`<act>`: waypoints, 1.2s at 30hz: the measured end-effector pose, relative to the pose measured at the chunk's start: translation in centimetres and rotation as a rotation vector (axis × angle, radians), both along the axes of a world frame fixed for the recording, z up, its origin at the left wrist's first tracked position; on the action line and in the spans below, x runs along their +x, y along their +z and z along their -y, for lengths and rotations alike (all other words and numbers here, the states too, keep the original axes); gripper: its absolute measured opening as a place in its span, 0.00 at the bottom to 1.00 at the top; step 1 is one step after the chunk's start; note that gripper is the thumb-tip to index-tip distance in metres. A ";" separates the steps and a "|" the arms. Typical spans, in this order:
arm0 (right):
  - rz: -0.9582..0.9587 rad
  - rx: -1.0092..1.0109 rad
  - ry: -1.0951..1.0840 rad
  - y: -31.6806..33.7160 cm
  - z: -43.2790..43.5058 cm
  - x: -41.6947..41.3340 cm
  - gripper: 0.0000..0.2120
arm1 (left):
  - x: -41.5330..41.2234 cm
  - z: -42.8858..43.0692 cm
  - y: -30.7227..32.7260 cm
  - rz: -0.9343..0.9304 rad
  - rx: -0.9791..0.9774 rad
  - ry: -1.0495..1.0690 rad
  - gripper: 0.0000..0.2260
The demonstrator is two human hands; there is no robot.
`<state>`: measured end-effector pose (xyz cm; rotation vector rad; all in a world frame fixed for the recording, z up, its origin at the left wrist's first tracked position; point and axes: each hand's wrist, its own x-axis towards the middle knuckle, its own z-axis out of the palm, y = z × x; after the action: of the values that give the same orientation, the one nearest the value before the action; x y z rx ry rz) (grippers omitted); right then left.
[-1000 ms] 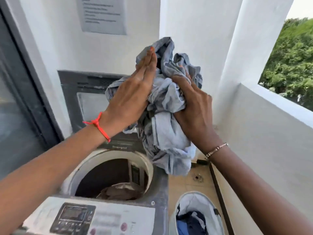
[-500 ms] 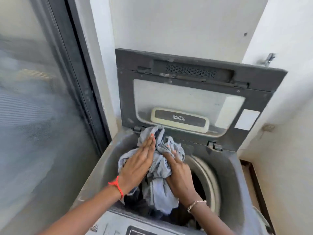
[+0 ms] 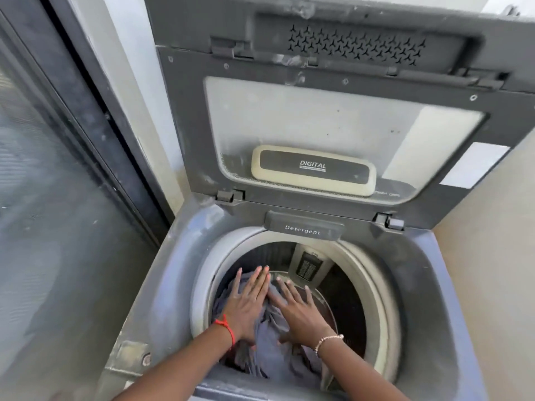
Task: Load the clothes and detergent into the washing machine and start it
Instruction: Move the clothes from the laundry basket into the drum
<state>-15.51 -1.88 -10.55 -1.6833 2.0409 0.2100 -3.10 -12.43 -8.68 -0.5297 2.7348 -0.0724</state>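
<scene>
Now pressing down on the grey-blue clothes (image 3: 269, 354) inside the drum (image 3: 376, 287) of the top-loading washing machine (image 3: 170, 273). Laying the left hand (image 3: 246, 308) flat on the left part of the heap, with its fingers (image 3: 260, 280) straight and close together, curling round nothing. Laying the right hand (image 3: 301, 312) just beside it, palm down on the same cloth, with its fingers (image 3: 291, 292) straight and a little spread, pinching nothing either. Holding the two hands close together over the middle of the bundle; touching each other or not, cannot tell. Wearing a red thread (image 3: 227, 328) on the left wrist and a thin bracelet (image 3: 328, 341) on the right. Reaching in over the front edge of the machine with both forearms. Pushing the clothes, crumpled, low in the drum towards its front and left, with dark drum wall showing at the right and back. Facing the lid (image 3: 318, 120), standing upright behind the opening and bearing a badge (image 3: 312, 169) marked DIGITAL on its window. Looking past the hands at a drawer (image 3: 302, 229) marked Detergent, sitting flush at the back edge of the opening, and just below it at a pale vented panel (image 3: 308, 266) on the drum wall. Standing with a glass door (image 3: 43, 227) in a dark frame to the left of the machine and a pale wall (image 3: 492, 285) to the right.
</scene>
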 end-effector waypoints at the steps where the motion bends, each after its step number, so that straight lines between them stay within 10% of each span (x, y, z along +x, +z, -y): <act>1: -0.008 -0.036 -0.007 0.2 -0.1 -0.3 0.50 | -0.4 -0.1 0.2 0.031 0.061 0.037 0.60; 20: 0.131 -0.876 -0.914 17.2 -24.0 -12.1 0.38 | -18.9 -17.4 15.6 -0.560 0.379 -0.470 0.47; 36: 0.412 -0.596 -1.150 -3.1 -41.6 -27.6 0.32 | -40.8 -33.6 -0.9 -0.108 0.272 -0.458 0.40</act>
<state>-43.13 39.68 -13.61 -0.4560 2.4669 -1.0941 -43.89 21.15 -9.54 0.1758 2.8509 0.2167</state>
